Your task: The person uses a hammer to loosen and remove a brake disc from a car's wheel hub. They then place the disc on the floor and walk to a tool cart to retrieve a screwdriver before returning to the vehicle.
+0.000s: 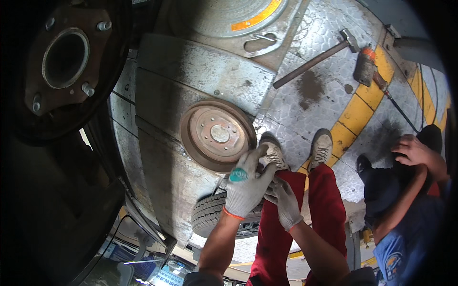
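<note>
My left hand point(243, 188), in a pale knit glove with a green patch and an orange cuff edge, is over the near right rim of a rusty brake drum point(220, 135). Its thumb and fingers are apart, and nothing shows between them. Close beside it, my right hand point(286, 205) wears a matching glove. Its fingers are bent together near the left thumb; anything they pinch is hidden. The drum lies on the grey metal platform point(191, 62), its ring of holes facing up. Whether the left fingertips touch the drum, I cannot tell.
A wheel hub with studs point(57, 62) hangs at upper left. Beneath my left forearm is a tire point(210, 214). A hammer point(312, 62) and an orange-black air tool point(366, 66) with a hose lie on the floor, far right. Another person point(405, 190) crouches at right.
</note>
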Available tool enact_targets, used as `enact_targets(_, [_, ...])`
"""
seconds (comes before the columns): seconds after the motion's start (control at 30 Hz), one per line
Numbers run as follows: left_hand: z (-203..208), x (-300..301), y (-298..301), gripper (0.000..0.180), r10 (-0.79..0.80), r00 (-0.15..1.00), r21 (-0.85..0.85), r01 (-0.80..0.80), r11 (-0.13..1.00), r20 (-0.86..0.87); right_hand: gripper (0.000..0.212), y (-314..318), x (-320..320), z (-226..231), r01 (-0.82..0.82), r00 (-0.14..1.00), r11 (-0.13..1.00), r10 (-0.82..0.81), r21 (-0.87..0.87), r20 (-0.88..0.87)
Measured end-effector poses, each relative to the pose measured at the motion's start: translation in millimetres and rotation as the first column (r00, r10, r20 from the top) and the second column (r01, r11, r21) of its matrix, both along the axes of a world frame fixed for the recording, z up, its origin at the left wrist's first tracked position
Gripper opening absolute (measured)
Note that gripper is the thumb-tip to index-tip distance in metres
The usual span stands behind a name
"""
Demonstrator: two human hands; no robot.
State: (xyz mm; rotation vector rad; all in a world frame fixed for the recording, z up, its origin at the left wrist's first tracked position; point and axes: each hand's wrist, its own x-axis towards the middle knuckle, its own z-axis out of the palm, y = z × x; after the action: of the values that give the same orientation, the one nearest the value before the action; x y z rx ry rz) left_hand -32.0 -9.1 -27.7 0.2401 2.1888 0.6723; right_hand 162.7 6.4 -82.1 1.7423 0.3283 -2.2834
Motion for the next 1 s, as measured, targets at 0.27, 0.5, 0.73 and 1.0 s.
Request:
enact_targets(0.27, [4.5,-27.7,-26.6,0.045,0.179,0.954,-0.136,-0.215,0.967,-0.240,0.050,19.1,-8.9,0.3,-0.082,0.994,0.997,0.083,0.004,-0.066])
enact_targets(0.5, [-42.3,-183.9,0.3,0.051,-0.238,0.856,-0.328,0.086,0.941,-0.458,0.037,15.1,-11.0,-0.7,-0.033,0.998,0.999,0.031,-0.026,-0.055])
enact_targets(0.73, [-95.8,-222.0,31.5,0.052,-0.549,0.835,-0.724,0.353,0.593,-0.043,0.047,8.6,-3.9,-0.8,-0.085,0.995,0.996,0.083,-0.023,-0.063])
enact_targets(1.0, [-40.7,-168.6,4.2,0.031,-0.064,0.954,-0.097,0.037,0.995,-0.293,0.044,30.4,-23.0,9.4,-0.069,0.987,0.997,0.074,0.043,-0.146])
